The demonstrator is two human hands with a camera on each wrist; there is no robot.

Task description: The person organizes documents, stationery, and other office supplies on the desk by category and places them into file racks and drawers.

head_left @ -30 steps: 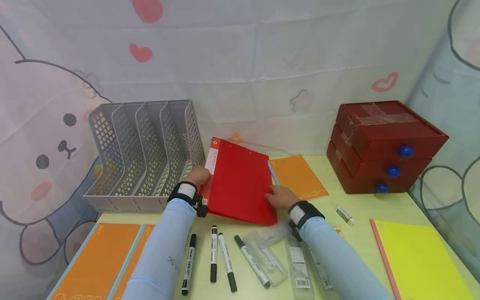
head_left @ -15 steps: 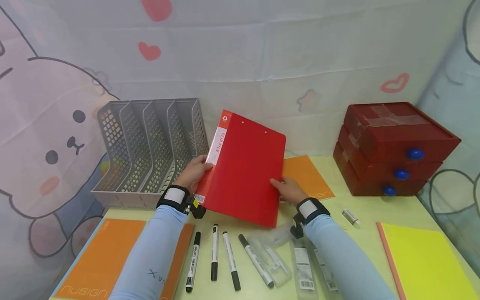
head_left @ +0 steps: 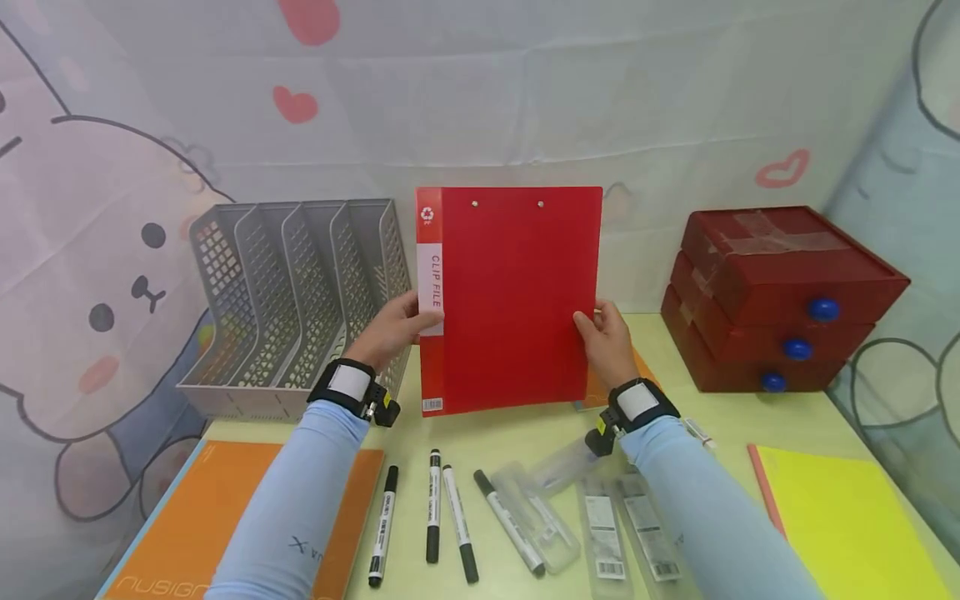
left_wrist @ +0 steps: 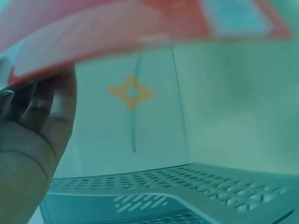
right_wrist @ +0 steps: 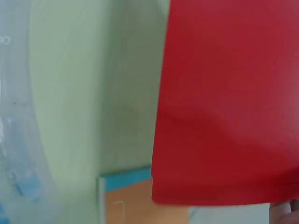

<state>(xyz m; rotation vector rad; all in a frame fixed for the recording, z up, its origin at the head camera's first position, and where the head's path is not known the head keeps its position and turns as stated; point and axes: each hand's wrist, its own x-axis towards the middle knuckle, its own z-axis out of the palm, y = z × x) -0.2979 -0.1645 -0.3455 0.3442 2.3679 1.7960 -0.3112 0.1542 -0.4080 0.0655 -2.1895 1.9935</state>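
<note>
A red clip file (head_left: pixel 517 300) stands upright in the air over the middle of the table, its white-labelled spine on the left. My left hand (head_left: pixel 393 327) grips the spine edge, thumb in front and fingers behind. On the opposite edge my right hand (head_left: pixel 606 340) pinches the file, thumb on the cover. In the left wrist view the fingers of the left hand (left_wrist: pixel 42 116) reach behind the file's spine (left_wrist: pixel 107 32). The right wrist view shows the red cover (right_wrist: pixel 229 102) close up, with only a bit of the right hand (right_wrist: pixel 285 212) at the corner.
A grey file rack (head_left: pixel 292 300) with several slots stands left of the file. Dark red drawers (head_left: pixel 780 300) with blue knobs stand at right. Markers (head_left: pixel 433 506) and clear cases (head_left: pixel 603 533) lie in front. Orange notebooks (head_left: pixel 217 517) lie left, a yellow notebook (head_left: pixel 847 517) right.
Both hands have raised the red clip file from low over the table and turned it from a slant to upright and straight. More of the clear cases now shows beneath the right arm.
</note>
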